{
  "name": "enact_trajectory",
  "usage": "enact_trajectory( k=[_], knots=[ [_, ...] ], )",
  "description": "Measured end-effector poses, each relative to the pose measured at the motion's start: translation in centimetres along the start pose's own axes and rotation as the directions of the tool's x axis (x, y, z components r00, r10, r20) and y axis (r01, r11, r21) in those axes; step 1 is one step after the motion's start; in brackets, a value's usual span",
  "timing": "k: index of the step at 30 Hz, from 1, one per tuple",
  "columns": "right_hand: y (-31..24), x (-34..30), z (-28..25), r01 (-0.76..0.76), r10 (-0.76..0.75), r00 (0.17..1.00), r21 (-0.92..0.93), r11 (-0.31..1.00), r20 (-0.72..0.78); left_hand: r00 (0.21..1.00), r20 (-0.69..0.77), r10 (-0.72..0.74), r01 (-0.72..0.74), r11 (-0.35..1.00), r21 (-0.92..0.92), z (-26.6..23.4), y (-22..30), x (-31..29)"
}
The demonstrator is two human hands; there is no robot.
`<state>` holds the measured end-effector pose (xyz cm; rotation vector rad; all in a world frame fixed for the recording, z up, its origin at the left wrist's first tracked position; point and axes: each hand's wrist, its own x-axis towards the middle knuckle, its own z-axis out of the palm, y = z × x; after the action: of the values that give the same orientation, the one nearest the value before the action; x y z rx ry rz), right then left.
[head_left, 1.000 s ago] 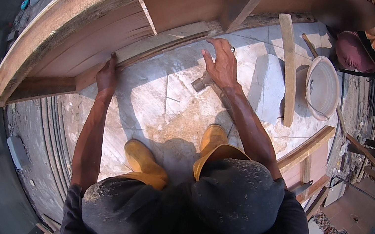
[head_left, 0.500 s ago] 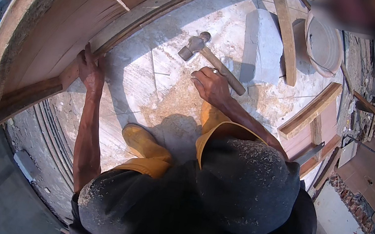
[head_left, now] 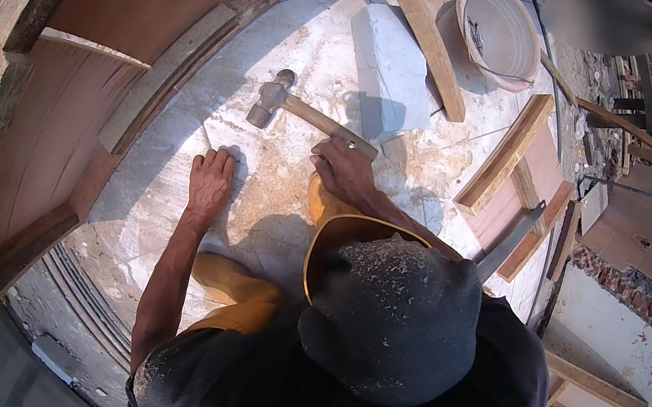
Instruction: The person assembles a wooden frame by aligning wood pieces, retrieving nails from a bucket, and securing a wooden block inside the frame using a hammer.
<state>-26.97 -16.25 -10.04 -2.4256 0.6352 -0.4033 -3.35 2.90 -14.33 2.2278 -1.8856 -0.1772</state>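
My left hand (head_left: 211, 183) is low over the sawdust-strewn pale floor, fingers bent and closed on a thin nail (head_left: 206, 136) that sticks out past the fingertips. My right hand (head_left: 347, 172) rests by my right boot, fingers curled under and a ring showing. Its knuckles lie close against the handle end of a ball-peen hammer (head_left: 315, 116); whether anything is in those fingers is hidden. The hammer lies on the floor, its metal head toward the left. Yellow boots (head_left: 238, 280) show below my hands.
A curved formwork of plywood and timber (head_left: 50, 137) stands at the left. Beyond the hammer lie a pale slab (head_left: 389, 71) and a wooden batten (head_left: 425, 38). A bucket (head_left: 500, 34) sits far right, with a timber frame (head_left: 507, 166) and a handsaw (head_left: 511, 241) nearer.
My left hand has left the plywood formwork, moved right and closed at the nail on the floor. My right hand stays beside the hammer handle. The whole view has shifted.
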Motion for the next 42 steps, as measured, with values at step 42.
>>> enact_trajectory(
  k=[42],
  knots=[
    [9.3,6.2,-27.0,-0.391,0.247,0.608,-0.014,0.920,-0.754,0.894,0.143,-0.425,0.393,0.589,-0.706,-5.9,-4.7,0.6]
  ],
)
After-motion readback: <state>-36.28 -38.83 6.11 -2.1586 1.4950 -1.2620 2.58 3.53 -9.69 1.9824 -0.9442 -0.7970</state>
